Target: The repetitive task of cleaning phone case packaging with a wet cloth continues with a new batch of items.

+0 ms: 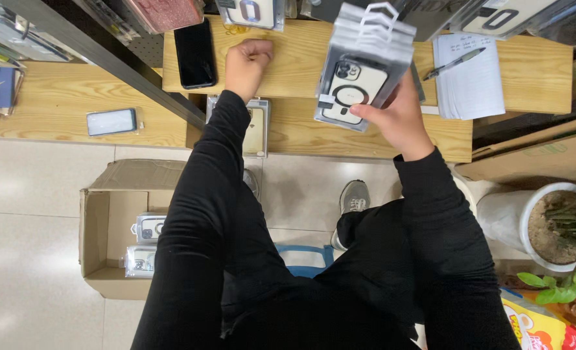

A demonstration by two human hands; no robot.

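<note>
the right hand (401,116) grips a stack of cases (359,68) at upper centre, cases above its fingers. the left hand (246,65) rests as a closed, empty fist on the worktop (301,61), beside a phone (195,53).

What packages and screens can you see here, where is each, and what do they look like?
Stack of clear phone-case packs: fanned in the right hand.
Black phone: dark screen, on the wooden table, beside the left hand.
Cardboard box: on the floor, holding similar packs.
Flat pack: left shelf.
</note>
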